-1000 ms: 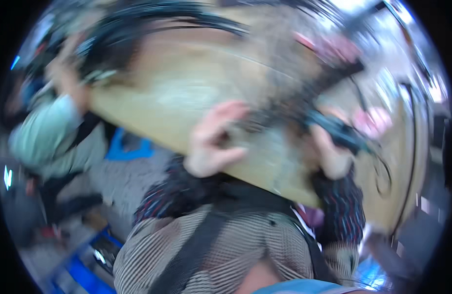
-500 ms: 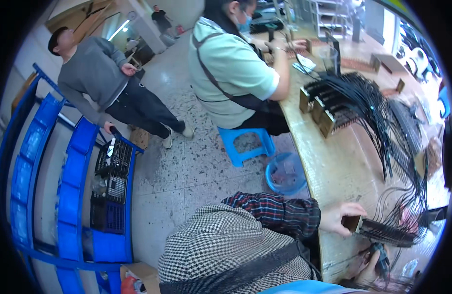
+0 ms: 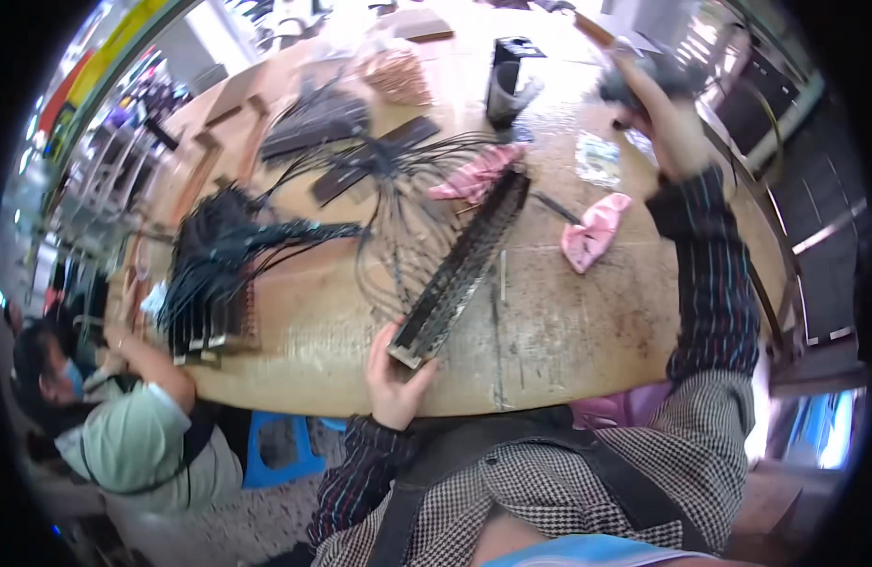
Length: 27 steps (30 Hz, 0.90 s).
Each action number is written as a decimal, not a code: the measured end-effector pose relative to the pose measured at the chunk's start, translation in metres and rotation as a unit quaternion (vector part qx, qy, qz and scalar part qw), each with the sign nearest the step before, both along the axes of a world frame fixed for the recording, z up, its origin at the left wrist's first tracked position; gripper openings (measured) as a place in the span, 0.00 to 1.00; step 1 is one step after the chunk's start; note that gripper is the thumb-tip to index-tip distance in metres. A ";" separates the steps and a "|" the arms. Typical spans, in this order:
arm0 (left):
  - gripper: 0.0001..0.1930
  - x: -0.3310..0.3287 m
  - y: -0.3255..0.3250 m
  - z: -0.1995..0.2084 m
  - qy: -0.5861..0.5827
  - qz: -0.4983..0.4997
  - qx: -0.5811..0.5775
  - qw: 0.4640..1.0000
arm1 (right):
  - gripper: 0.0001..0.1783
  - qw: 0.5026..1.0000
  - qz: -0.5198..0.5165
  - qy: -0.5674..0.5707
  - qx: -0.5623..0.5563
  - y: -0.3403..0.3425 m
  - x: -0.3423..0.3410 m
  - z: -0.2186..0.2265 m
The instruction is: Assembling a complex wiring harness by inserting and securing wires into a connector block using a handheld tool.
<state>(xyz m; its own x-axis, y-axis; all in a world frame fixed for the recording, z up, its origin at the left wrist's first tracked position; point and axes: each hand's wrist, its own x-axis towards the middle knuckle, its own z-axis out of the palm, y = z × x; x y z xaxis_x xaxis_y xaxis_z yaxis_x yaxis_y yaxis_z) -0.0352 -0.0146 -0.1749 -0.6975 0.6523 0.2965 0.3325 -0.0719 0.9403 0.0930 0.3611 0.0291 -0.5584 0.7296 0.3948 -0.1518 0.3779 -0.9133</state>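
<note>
My left hand (image 3: pixel 393 383) is closed round the near end of a long, narrow dark channel (image 3: pixel 462 265), thumb on one side and fingers on the other. The channel slants away to the right over the table, with thin black wires fanning out from its left side. Stretched out to the far right, my right hand (image 3: pixel 670 132) is smeared by motion. It is closed on a dark, bulky tool (image 3: pixel 651 80), too blurred to name its kind. A pink cloth bundle (image 3: pixel 595 232) lies between the channel and my right arm.
A wired stack of channels (image 3: pixel 214 283) stands on the left of the wooden table (image 3: pixel 568 350). A black box (image 3: pixel 512 80), a second pink cloth (image 3: pixel 478 173) and a small clear bag (image 3: pixel 598 158) lie farther back. A co-worker (image 3: pixel 134 416) sits at the left.
My view has swung from the aisle to the tabletop. My left hand still holds the channel's end. My right hand, earlier near the channel with a dark tool, is now far out at the right.
</note>
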 end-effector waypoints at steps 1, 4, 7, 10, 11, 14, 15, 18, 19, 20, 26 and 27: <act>0.34 0.002 0.006 0.000 -0.026 -0.008 0.008 1.000 | 0.14 0.999 0.005 -0.043 0.027 0.036 -0.002 0.014; 0.34 0.008 -0.001 -0.004 -0.075 -0.009 0.005 0.997 | 0.16 0.991 -0.084 -0.082 0.069 0.030 -0.050 0.058; 0.34 0.007 -0.002 -0.007 -0.108 -0.009 -0.009 0.994 | 0.16 0.983 -0.060 -0.102 0.139 0.092 -0.100 0.055; 0.34 0.006 -0.007 -0.006 -0.083 -0.007 -0.021 0.996 | 0.16 0.973 -0.072 -0.169 0.139 0.128 -0.149 0.037; 0.34 0.008 -0.010 -0.005 -0.093 -0.005 -0.029 0.995 | 0.16 0.961 -0.081 -0.218 0.153 0.135 -0.162 0.027; 0.34 0.006 -0.008 0.000 -0.054 -0.001 -0.028 0.998 | 0.18 0.946 -0.073 -0.273 0.155 0.162 -0.175 0.003; 0.34 0.004 -0.006 0.000 -0.062 -0.002 -0.032 0.998 | 0.20 0.950 -0.059 -0.268 0.151 0.168 -0.177 0.000; 0.34 0.004 -0.009 0.001 -0.053 0.000 -0.051 0.997 | 0.22 0.950 -0.036 -0.279 0.133 0.168 -0.171 -0.009; 0.34 0.004 -0.009 0.002 -0.060 0.003 -0.056 0.997 | 0.23 0.949 -0.032 -0.288 0.125 0.161 -0.166 -0.007; 0.34 0.004 -0.008 0.002 -0.061 -0.001 -0.052 0.997 | 0.24 0.948 -0.028 -0.296 0.116 0.156 -0.160 -0.005; 0.34 0.007 -0.007 0.007 -0.088 -0.014 -0.011 0.996 | 0.30 0.952 0.079 -0.167 -0.246 0.084 -0.087 0.029; 0.34 0.007 -0.005 0.007 -0.093 -0.016 -0.011 0.995 | 0.30 0.977 0.047 -0.074 -0.193 0.050 -0.072 0.018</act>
